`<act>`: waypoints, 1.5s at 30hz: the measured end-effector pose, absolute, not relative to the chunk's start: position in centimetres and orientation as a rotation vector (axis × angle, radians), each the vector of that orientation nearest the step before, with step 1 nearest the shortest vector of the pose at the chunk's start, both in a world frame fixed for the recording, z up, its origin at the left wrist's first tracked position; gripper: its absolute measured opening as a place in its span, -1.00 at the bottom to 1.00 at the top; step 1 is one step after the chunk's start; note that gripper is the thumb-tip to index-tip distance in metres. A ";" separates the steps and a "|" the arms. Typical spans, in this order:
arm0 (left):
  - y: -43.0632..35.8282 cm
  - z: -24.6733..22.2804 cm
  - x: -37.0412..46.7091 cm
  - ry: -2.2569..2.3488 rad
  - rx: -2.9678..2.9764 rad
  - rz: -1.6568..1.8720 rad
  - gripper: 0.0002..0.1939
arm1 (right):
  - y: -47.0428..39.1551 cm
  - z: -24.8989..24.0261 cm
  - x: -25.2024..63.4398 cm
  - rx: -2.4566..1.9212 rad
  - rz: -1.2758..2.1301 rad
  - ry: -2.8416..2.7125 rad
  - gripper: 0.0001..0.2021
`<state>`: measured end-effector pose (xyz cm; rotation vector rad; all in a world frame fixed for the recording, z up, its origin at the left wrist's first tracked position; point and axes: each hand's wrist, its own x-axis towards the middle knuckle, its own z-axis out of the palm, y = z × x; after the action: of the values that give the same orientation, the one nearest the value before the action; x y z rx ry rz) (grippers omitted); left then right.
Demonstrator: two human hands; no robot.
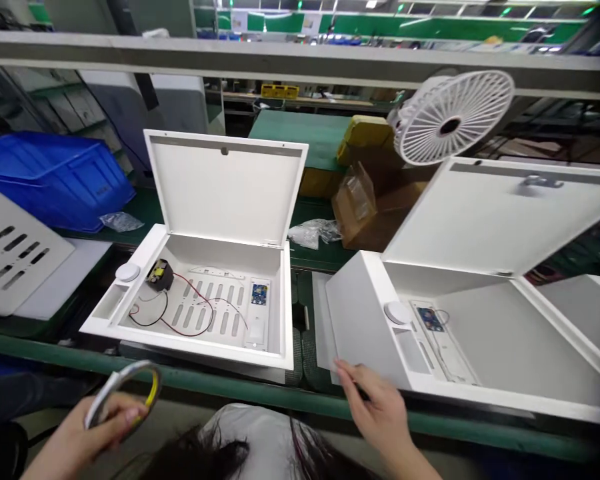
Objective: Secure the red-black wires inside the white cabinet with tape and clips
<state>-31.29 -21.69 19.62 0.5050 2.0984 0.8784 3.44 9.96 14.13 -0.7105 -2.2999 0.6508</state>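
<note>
Looped cable [101, 395] sits in the closed left hand [97, 432], before the green-edged surface [190, 383], while the right hand [380, 403] is partly curled at the lower side of the right box [357, 327], whether gripping or merely touching I cannot tell. Handling the cable beside the raised-lid boxes looks like the step in hand, and the next move calls for keeping the loop clear of their rims. Inside the left box [205, 349] lie a black-and-yellow component [161, 275], thin wires [213, 313] and a blue circuit board [259, 294]; the right box holds a similar board [431, 319].
</note>
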 end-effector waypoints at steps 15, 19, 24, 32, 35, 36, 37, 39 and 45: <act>-8.0 29.1 -26.8 1.940 1.000 0.840 -0.65 | 7.2 29.4 -12.6 -0.114 1.094 -2.377 -0.41; -8.1 29.0 -26.6 1.888 1.099 0.738 -0.65 | 6.9 28.2 -13.4 -0.128 1.401 -2.433 -0.46; -8.3 28.9 -27.7 1.773 0.991 0.743 -0.67 | 7.4 27.6 -13.7 -0.167 1.555 -2.324 -0.58; -8.7 27.7 -28.1 1.318 0.631 1.168 -0.59 | 9.1 27.4 -12.5 0.036 1.313 -2.340 -0.50; -8.4 28.0 -27.7 1.482 0.662 1.171 -0.72 | 10.3 27.2 -13.1 0.101 1.280 -2.381 -0.50; -8.5 28.1 -27.7 1.537 0.668 1.189 -0.73 | 11.0 27.2 -13.4 0.096 1.271 -2.410 -0.51; -8.7 28.1 -28.0 1.591 0.658 1.227 -0.75 | 11.8 27.3 -14.0 0.070 1.248 -2.452 -0.54; -9.5 27.9 -28.9 1.690 0.570 1.378 -0.76 | 13.6 27.4 -15.5 -0.049 1.139 -2.575 -0.65; -10.4 25.9 -35.1 1.762 0.276 1.964 -0.77 | 16.9 22.7 -25.8 -0.378 0.681 -3.189 -0.78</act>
<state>-35.10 -10.39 25.92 0.2762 1.7625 1.9636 -25.81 16.95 22.72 -0.3783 -3.1889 0.6806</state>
